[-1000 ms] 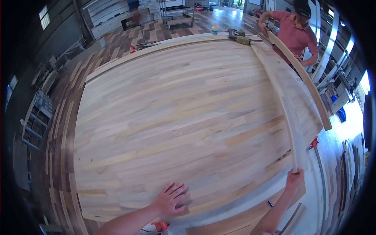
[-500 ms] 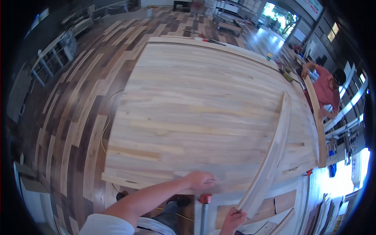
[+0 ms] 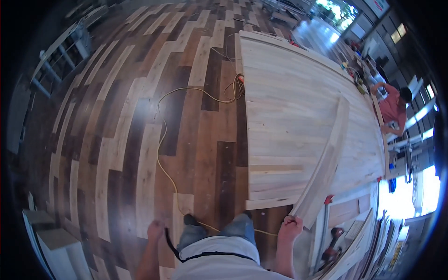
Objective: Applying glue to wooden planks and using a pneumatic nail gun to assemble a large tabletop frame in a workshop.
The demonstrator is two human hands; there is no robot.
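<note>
place: woodworking workshop | signs: large wooden panel [image 3: 289, 133], red clamp [image 3: 329, 199], power drill [image 3: 332, 253], yellow cord [image 3: 159, 151]

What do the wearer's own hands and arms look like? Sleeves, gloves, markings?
Left hand and right hand: no gloves. Both forearms are uncovered as far as they show, with no watch or wristband visible; finer markings are too small to tell. Sleeve ends can't be made out. White shirt, thin dark strap across the waist.

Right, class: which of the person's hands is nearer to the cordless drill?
Right. The right hand, gripping the long wooden board, is to the left of the cordless drill; the left hand is much farther off, left of the torso.
</note>
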